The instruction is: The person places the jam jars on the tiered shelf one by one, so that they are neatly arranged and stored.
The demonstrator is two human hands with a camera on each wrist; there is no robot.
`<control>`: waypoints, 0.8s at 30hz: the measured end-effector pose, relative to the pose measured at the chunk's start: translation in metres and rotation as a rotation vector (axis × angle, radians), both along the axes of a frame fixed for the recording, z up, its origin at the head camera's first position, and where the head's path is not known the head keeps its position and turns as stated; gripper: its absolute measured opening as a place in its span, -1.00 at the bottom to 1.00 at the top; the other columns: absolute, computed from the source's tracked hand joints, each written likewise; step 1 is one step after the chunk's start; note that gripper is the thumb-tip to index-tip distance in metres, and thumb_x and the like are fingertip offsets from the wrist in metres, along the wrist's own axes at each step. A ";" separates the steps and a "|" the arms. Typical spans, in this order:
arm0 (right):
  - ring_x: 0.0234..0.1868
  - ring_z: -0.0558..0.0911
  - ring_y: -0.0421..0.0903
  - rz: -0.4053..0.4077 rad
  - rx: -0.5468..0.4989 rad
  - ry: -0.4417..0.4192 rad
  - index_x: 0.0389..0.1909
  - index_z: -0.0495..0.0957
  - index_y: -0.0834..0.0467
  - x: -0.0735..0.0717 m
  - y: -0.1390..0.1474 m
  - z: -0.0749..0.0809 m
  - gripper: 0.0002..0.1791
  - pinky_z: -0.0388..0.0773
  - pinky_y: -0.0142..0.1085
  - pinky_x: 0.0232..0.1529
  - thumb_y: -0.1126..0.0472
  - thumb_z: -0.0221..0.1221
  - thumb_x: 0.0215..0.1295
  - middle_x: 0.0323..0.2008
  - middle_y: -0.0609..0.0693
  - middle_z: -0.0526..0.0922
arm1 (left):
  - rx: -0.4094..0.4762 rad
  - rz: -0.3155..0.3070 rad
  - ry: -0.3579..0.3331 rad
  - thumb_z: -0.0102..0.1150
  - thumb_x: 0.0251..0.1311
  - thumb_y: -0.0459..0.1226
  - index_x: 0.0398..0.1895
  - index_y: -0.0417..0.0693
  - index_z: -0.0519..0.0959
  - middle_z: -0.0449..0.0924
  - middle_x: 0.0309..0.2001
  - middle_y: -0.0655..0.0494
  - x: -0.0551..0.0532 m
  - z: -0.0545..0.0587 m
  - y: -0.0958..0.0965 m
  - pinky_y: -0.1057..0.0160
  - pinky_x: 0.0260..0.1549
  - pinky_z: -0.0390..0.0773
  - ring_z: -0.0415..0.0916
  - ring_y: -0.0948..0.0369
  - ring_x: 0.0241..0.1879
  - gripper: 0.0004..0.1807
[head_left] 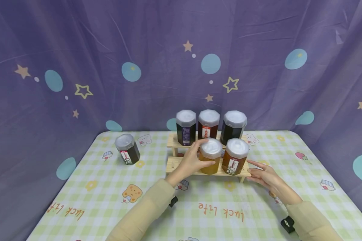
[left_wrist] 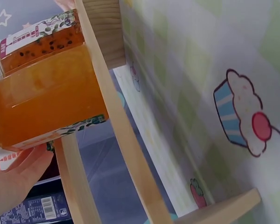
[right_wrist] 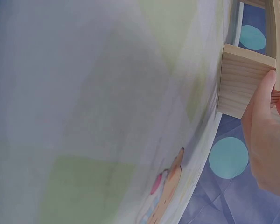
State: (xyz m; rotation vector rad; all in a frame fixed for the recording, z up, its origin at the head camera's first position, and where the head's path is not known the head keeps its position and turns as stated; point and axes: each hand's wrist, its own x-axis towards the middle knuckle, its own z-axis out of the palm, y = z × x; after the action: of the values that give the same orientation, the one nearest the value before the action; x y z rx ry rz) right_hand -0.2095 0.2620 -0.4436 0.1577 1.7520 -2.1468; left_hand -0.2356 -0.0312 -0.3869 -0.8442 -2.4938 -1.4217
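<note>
My left hand [head_left: 190, 163] grips a jar of amber contents [head_left: 210, 164] on the lower step of a two-step wooden rack [head_left: 173, 163], fingers by its white lid and thumb across its front. The left wrist view shows that amber jar [left_wrist: 46, 98] upright at the board's front edge. To its right on the same step stands a reddish-brown jar [head_left: 236, 157] with a white label; dark seeds show through it. At the rack's right end, my right hand [head_left: 264, 175] pinches the lower board's corner, its fingers against the wooden leg [right_wrist: 247, 77] in the right wrist view.
Three dark jars with white lids, among them a purple-labelled one [head_left: 186, 129], stand along the upper step. Another dark jar [head_left: 128, 150] is on the checked tablecloth [head_left: 108, 187] to the left. A purple curtain [head_left: 157, 40] hangs behind the table.
</note>
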 end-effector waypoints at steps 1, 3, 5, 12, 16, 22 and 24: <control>-0.29 0.62 -0.12 0.001 0.002 0.000 0.33 -0.15 0.32 0.000 0.000 0.000 -0.30 0.48 -0.22 -0.10 0.40 -0.02 0.24 -0.30 0.01 0.55 | -0.004 0.002 0.002 0.39 -0.19 -0.17 0.18 0.05 0.24 0.33 0.03 -0.04 0.001 0.001 -0.001 0.15 -0.13 0.45 0.36 0.11 -0.05 -0.22; -0.29 0.62 -0.12 0.001 0.002 -0.001 0.33 -0.16 0.32 0.000 0.000 0.000 -0.30 0.48 -0.22 -0.10 0.41 -0.03 0.24 -0.30 0.01 0.55 | -0.014 0.012 0.010 0.38 -0.18 -0.17 0.18 0.05 0.25 0.34 0.01 -0.03 0.002 0.002 -0.003 0.09 -0.10 0.43 0.36 0.10 -0.04 -0.23; -0.29 0.62 -0.12 -0.001 0.004 -0.002 0.33 -0.15 0.32 0.000 0.000 0.000 -0.30 0.48 -0.22 -0.10 0.41 -0.02 0.24 -0.30 0.00 0.55 | -0.021 0.023 0.024 0.37 -0.16 -0.17 0.17 0.02 0.27 0.34 -0.01 -0.03 0.003 0.003 -0.006 0.06 -0.07 0.41 0.36 0.10 -0.04 -0.26; -0.30 0.62 -0.12 -0.003 0.003 -0.001 0.33 -0.12 0.30 0.000 0.000 0.000 -0.29 0.48 -0.21 -0.09 0.40 0.00 0.23 -0.30 -0.01 0.54 | -0.004 0.057 0.043 0.32 -0.09 -0.20 0.12 -0.09 0.32 0.35 0.02 -0.04 0.006 0.006 -0.022 0.04 -0.05 0.38 0.36 0.07 -0.04 -0.36; -0.33 0.62 -0.12 0.001 0.004 0.000 0.33 -0.14 0.31 0.001 0.000 0.001 -0.29 0.47 -0.21 -0.09 0.39 0.00 0.23 -0.30 0.00 0.54 | -0.015 0.078 0.085 0.31 -0.08 -0.21 0.07 -0.14 0.36 0.40 -0.03 -0.03 0.007 0.004 -0.034 0.12 -0.13 0.42 0.38 0.07 -0.07 -0.41; -0.31 0.62 -0.13 -0.004 0.003 -0.001 0.33 -0.13 0.31 0.001 0.000 0.000 -0.28 0.47 -0.21 -0.09 0.39 0.01 0.22 -0.30 0.00 0.54 | 0.005 0.089 0.142 0.29 -0.07 -0.29 -0.01 -0.20 0.41 0.42 -0.08 -0.03 0.007 0.002 -0.055 0.21 -0.19 0.48 0.41 0.03 -0.11 -0.51; -0.31 0.62 -0.13 -0.002 0.012 0.001 0.33 -0.15 0.31 0.000 0.000 0.000 -0.28 0.47 -0.21 -0.08 0.38 0.01 0.23 -0.29 -0.01 0.53 | 0.002 0.103 0.147 0.28 -0.06 -0.31 -0.02 -0.20 0.42 0.43 -0.10 -0.04 0.007 0.002 -0.064 0.17 -0.19 0.48 0.42 0.03 -0.12 -0.53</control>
State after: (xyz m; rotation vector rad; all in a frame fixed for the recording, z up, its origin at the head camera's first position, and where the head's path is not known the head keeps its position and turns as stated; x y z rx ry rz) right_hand -0.2091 0.2615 -0.4436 0.1608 1.7659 -2.1387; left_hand -0.2289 -0.0949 -0.3850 -0.7773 -2.3892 -1.2803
